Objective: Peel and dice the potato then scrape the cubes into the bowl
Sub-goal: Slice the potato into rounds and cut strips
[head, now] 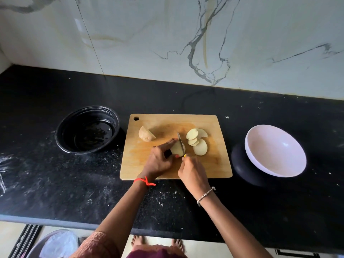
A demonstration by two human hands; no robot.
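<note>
Our left hand [159,162] curls its grip round the potato piece [176,148] on the cutting board [134,161]; our right hand's [192,173] grip pinches the knife [180,140], its blade set in the piece.

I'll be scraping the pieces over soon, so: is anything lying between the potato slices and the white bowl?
Nothing visible does. The slices lie on the right part of the board; past its right edge only a strip of bare counter separates it from the white bowl.
</note>
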